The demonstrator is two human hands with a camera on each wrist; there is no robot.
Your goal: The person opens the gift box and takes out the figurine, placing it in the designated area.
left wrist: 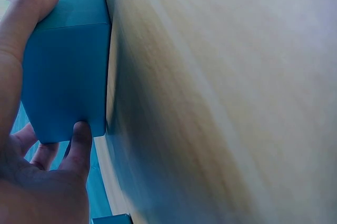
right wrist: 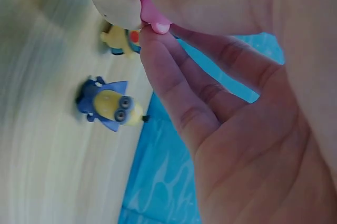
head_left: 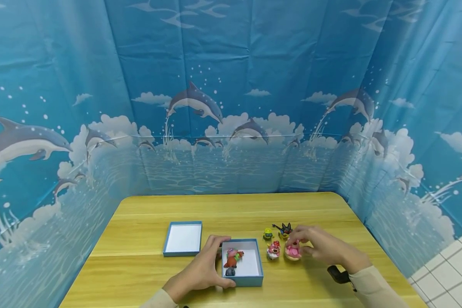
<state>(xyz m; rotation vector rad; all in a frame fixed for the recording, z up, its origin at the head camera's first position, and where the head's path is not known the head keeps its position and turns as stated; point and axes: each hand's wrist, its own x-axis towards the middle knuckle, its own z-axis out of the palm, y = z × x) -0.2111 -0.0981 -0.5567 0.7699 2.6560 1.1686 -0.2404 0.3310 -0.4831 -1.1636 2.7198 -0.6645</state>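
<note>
My left hand (head_left: 201, 266) grips the left side of an open blue box (head_left: 249, 281), thumb at the near wall and fingers toward the far wall. Its blue outer walls (left wrist: 68, 76) fill the upper left of the left wrist view. Inside the white interior lie a red-brown figurine (head_left: 231, 261), partly pink and green, and a grey one (head_left: 230, 271). To the right, my right hand (head_left: 325, 247) pinches a pink figurine (head_left: 293, 252) with a cream base (right wrist: 113, 0). The right wrist view cuts off this figurine's top, and the thumb covers part of it.
Left of the box lies a blue-rimmed white lid (head_left: 183, 238). Beside the right hand stand a pink-and-white figurine (head_left: 273, 250), a small yellow figurine (head_left: 268, 234) and a dark-eared one (head_left: 285, 230). A dolphin-print curtain (head_left: 231, 167) hangs behind the wooden table (head_left: 138, 239).
</note>
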